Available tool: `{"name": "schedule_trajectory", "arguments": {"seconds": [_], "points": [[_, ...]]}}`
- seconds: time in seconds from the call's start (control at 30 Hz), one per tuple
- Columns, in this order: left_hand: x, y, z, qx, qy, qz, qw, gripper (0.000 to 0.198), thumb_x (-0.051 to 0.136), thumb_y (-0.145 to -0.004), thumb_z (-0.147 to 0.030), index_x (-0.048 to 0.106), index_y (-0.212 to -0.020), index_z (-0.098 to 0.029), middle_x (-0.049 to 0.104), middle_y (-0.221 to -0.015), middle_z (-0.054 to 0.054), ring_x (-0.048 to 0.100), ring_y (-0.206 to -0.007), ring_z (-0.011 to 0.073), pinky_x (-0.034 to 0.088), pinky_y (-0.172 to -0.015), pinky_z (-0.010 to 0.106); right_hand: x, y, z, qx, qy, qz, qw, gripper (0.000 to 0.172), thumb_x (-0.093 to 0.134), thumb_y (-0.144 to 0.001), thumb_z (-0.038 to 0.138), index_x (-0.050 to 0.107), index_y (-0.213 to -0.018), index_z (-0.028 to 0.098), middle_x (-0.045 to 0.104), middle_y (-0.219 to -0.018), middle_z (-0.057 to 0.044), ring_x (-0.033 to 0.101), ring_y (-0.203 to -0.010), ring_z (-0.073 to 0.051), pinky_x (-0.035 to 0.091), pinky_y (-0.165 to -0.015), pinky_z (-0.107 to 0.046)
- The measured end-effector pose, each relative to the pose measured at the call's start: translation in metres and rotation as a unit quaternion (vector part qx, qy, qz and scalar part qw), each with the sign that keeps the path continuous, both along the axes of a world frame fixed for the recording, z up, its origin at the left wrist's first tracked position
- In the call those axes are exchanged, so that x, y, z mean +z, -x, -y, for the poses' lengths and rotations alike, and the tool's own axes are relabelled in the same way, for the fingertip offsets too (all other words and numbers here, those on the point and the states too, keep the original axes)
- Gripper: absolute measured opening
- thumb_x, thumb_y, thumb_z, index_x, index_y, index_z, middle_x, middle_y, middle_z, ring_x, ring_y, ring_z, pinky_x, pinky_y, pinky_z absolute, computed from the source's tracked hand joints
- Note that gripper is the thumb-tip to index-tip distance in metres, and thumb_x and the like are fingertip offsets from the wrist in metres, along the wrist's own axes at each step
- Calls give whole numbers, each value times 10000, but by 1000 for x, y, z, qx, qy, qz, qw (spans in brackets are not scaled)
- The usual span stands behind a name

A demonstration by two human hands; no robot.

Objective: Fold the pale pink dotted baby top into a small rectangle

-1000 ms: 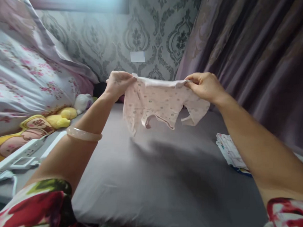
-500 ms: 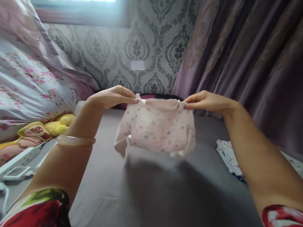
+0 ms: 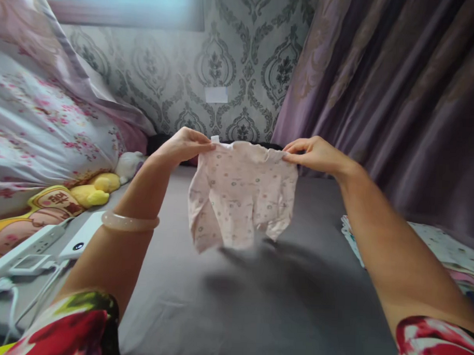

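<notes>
A small pale pink baby garment (image 3: 240,193) with a dotted print hangs in the air above the grey bed sheet (image 3: 256,302). My left hand (image 3: 183,144) pinches its upper left corner. My right hand (image 3: 315,154) pinches the upper right corner. Both hands are closed on the top edge, stretching it flat between them. The garment's lower ends dangle just above the sheet. A pale bangle (image 3: 129,222) sits on my left forearm.
A floral quilt (image 3: 40,124) is heaped at the left, with yellow plush toys (image 3: 92,188) below it. A white power strip and cables (image 3: 28,253) lie at the near left. Folded printed clothes (image 3: 440,252) rest at the right by the purple curtain (image 3: 399,100).
The garment was flicked: it lay bunched and swung toward me half a second ago, and now hangs straight down. My hands moved closer together and stayed closed on its top edge.
</notes>
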State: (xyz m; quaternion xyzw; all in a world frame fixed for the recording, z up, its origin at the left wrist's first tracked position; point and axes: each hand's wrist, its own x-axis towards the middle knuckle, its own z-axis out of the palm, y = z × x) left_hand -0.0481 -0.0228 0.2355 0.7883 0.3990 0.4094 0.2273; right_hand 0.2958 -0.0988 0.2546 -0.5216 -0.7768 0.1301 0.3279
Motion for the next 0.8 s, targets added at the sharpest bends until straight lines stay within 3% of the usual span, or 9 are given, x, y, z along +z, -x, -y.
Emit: {"name": "schedule_trajectory", "arguments": {"seconds": [0.1,0.27,0.4,0.63,0.8], "points": [[0,0,4,-65,29,-24,997,237,734,-656,-452,711,-656,-216,630,-617,34,629,-667,193,506,-606,331,1,0,3,18,46,0,999,280,767,-637,500,716,-661,226,681,-676,-1,647,-751,-197,518,-674,-328],[1,3,8,-68,58,-48,995,222,760,-626,-447,715,-659,-232,633,-610,21,637,-678,189,517,-621,329,2,-3,6,15,77,-3,997,298,771,-632,516,710,-638,224,663,-620,7,634,-681,-181,507,-623,-317],[-1,0,6,-104,85,3,991,244,711,-706,-456,714,-730,-213,660,-680,53,653,-712,203,531,-645,358,2,-3,8,35,70,-15,997,336,742,-653,567,712,-676,233,668,-642,5,644,-701,-185,520,-646,-333],[-18,-19,-16,-83,142,135,977,291,697,-727,-455,649,-812,-181,636,-710,45,618,-666,159,526,-623,305,-15,2,-16,-11,-5,-113,993,426,714,-633,663,684,-685,241,678,-675,-19,612,-671,-185,510,-620,-331],[-29,-33,-20,-19,72,132,988,264,600,-799,-467,606,-831,-206,558,-653,-5,507,-558,111,429,-526,244,-33,-2,-35,-55,-77,-134,986,427,670,-690,644,666,-742,220,677,-735,-26,601,-694,-180,493,-640,-318]]}}
